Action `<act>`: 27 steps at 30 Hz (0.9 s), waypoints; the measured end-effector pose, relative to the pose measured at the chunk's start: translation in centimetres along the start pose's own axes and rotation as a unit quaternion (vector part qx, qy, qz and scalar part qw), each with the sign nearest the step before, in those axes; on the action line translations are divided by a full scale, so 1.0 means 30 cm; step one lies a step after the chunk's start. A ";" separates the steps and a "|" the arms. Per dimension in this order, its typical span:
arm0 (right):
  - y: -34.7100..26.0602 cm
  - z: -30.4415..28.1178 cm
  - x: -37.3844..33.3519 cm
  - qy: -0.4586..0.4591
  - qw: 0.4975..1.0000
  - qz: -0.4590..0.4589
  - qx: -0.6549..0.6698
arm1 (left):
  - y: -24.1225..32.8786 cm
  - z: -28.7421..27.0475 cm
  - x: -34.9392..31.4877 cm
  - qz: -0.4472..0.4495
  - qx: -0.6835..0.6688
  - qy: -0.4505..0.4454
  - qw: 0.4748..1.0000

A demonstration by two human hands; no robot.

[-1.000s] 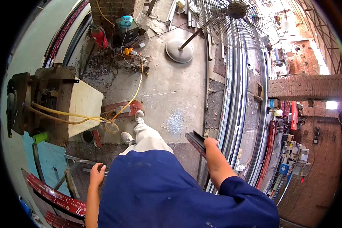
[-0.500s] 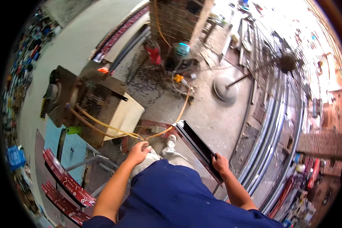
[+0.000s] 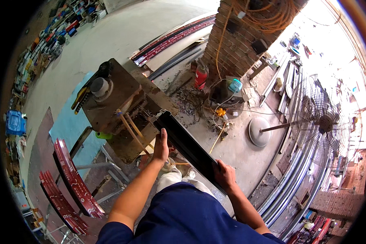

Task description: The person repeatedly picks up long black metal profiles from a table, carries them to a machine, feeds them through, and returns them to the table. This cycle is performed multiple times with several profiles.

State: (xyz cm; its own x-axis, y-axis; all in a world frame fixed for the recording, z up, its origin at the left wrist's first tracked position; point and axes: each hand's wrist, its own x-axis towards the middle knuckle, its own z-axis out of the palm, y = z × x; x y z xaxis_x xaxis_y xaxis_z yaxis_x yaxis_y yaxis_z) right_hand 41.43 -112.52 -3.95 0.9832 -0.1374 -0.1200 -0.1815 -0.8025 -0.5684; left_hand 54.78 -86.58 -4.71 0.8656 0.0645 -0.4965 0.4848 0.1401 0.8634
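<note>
A long black metal profile (image 3: pixel 193 148) with a channel-like section slants across in front of me. My right hand (image 3: pixel 224 174) is closed around its near end, the thumb on top. At its left edge, closer to the far end, my left hand (image 3: pixel 161 147) grips it with one digit pointing up along the side; the other fingers are mostly hidden. The profile's far end lies at the edge of a brown, worn metal workbench (image 3: pixel 118 85). Yellowish hoses (image 3: pixel 135 132) run beside that end, just beyond my left hand.
Maroon-wrapped curved strips (image 3: pixel 75 179) rest on a frame at the left. A large floor fan (image 3: pixel 325 122) with a round base (image 3: pixel 259 131) stands at the right, near long metal bars (image 3: pixel 286 183). Ahead are a brick pillar (image 3: pixel 227 44), a red cylinder (image 3: pixel 200 77) and cables.
The profile has moved left and forward, its far end reaching the workbench. My left hand, apart from it before, is now at its side. The view has shifted left.
</note>
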 end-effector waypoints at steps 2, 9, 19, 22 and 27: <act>-0.040 0.014 0.036 0.012 1.000 -0.009 -0.022 | -0.010 -0.038 0.044 -0.019 0.002 0.009 1.000; -0.087 0.023 0.066 -0.005 0.996 -0.024 -0.086 | -0.023 -0.083 0.086 -0.030 -0.015 0.000 0.999; -0.218 -0.007 0.144 -0.021 0.988 0.004 -0.155 | 0.032 -0.132 0.168 -0.079 -0.011 -0.017 0.997; -0.208 0.003 0.139 -0.017 0.987 -0.007 -0.162 | 0.001 -0.149 0.186 -0.046 0.010 -0.020 0.999; -0.232 -0.005 0.144 -0.026 0.984 0.005 -0.176 | 0.037 -0.166 0.177 -0.081 0.010 -0.063 0.995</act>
State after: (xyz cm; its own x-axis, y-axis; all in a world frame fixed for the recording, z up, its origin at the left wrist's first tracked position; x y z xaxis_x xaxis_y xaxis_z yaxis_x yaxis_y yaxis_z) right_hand 46.93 -107.62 -0.39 0.9777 -0.1233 -0.1699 -0.1639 -0.9541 -0.2505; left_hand 59.28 -81.15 -6.82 0.7842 -0.0812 -0.6151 0.6204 0.1195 0.7751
